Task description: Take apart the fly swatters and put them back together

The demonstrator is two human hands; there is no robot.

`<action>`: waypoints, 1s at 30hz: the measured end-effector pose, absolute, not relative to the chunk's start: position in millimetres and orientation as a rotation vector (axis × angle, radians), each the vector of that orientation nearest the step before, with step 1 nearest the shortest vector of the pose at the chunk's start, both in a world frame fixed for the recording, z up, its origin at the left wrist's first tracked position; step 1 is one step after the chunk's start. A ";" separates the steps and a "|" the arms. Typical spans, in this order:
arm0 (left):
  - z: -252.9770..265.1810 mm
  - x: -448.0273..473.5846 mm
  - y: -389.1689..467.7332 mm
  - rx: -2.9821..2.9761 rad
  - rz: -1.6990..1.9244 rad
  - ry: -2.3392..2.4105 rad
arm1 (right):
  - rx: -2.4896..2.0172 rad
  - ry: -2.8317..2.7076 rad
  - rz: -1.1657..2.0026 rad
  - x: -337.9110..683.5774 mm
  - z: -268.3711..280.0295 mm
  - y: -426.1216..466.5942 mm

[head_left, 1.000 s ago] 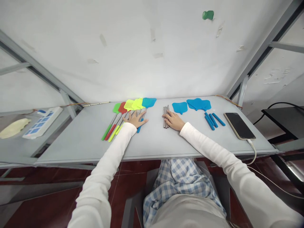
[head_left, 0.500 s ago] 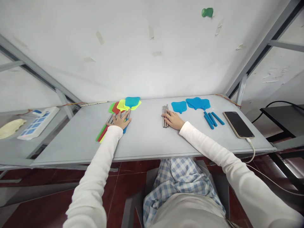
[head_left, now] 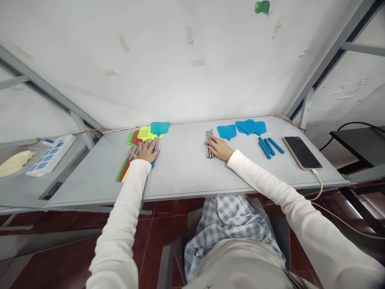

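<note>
Head view, A: What's new on the counter (head_left: 180, 174)?

B: Left hand (head_left: 145, 152) sits further left than a second ago; the long-handled swatters under it come along. Heads bunch closer now: blue head (head_left: 160, 128) at the right end, lapping the yellow heads (head_left: 144, 133), then red head (head_left: 136, 137), green head (head_left: 129, 139) outermost.

A: Its grip?

B: Palm down, fingers fanned wide across the metal shafts, below the heads. Looks like flat pressure, not wrapping. Coloured handles (head_left: 121, 171) stick out on the near side.

A: Right hand (head_left: 221, 149)?

B: About the same spot throughout. Fingers loosely parted, laid over the metal tubes (head_left: 207, 153); no closing round them that I can see. Tubes lie side by side, ends toward the wall.

A: Further right?

B: One loose blue paddle (head_left: 227, 131) on its own, overlapping blue paddles (head_left: 251, 127) just beside it. Blue sleeves (head_left: 264, 148) nearer the person, then a phone (head_left: 302, 152) with its cable (head_left: 318, 179) plugged in.

A: What does the shift mean?

B: More counter between swatters and tubes. My judgement: whole swatters and loose parts now read as two distinct groups.
</note>
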State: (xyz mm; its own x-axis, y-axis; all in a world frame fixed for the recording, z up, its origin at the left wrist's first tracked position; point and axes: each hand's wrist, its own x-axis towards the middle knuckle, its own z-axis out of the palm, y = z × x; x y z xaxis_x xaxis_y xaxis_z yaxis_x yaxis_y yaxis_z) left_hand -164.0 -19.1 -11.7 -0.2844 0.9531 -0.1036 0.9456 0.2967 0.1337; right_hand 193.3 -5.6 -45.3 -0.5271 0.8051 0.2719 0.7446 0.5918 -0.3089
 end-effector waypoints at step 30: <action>-4.4 44.4 -16.5 1.993 0.394 1.872 | -2.089 -1.867 -0.227 324.5 -16.7 -30.6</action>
State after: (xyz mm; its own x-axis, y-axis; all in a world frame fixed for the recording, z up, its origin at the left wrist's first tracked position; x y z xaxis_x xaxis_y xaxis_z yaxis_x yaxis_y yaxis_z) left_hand 44.4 -16.5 -4.4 0.0750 0.9958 -0.0521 0.8902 -0.0434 0.4535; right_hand 324.5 -30.6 -16.7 0.1288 0.9343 0.3324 0.9868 -0.0874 -0.1366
